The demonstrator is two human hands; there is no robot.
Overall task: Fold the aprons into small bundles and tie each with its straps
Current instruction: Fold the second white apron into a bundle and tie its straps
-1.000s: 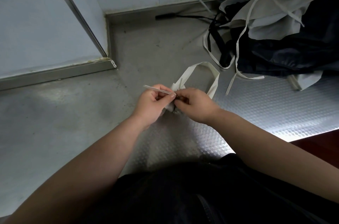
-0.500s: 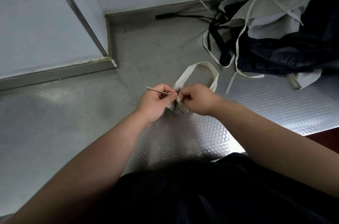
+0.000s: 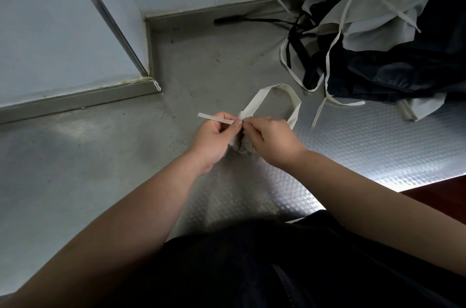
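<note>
Apron bundle, mid-frame, seems mid-tying: left grip pinches the strap, right grip pinches it at the bundle; next, pull snug.

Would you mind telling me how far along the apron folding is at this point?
Done: one white apron is folded into a small bundle between the hands. In hand: tying it. The left hand pinches a strap end, and the right hand pinches the base of the strap loop at the bundle's top. Left: the heap of white and dark aprons at the far right lies unfolded.
</note>
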